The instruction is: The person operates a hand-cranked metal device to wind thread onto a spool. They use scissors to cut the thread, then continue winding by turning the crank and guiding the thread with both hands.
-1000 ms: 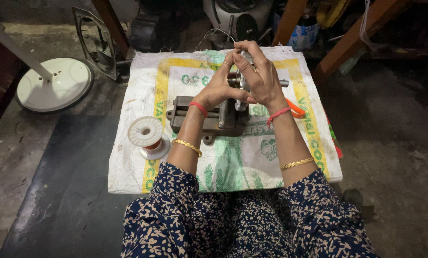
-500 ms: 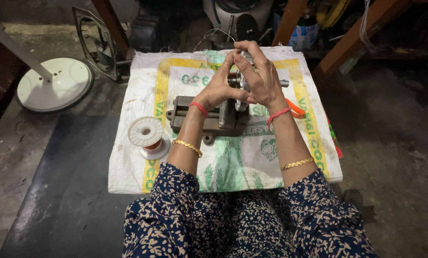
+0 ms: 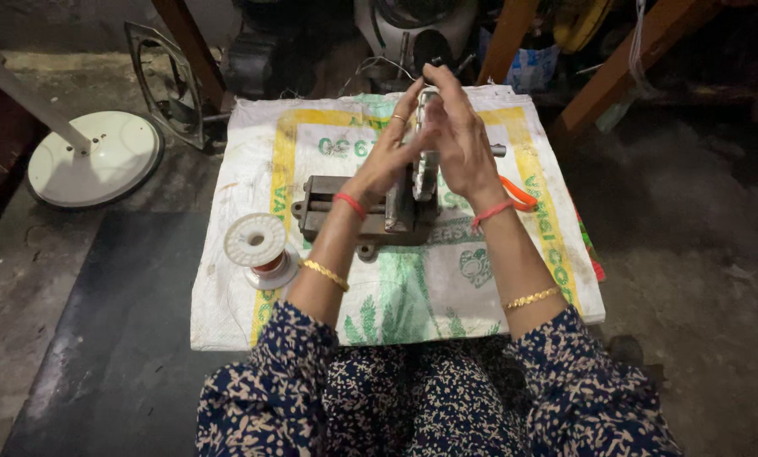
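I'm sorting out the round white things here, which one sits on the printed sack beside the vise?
The white wire spool, wound with copper wire, stands on the sack left of the vise. The larger white disc base lies on the bare floor, farther left.

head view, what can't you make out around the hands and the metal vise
- What the left hand and right hand pinch: hidden between the fingers.
- Top of the metal vise: covered by both hands.
- Orange-handled tool: mostly behind the right wrist, kind unclear.
- Wire on the white spool: too fine to see whether it runs to the hands.
- Clutter beyond the woven sack: dark, cut off by the top edge.
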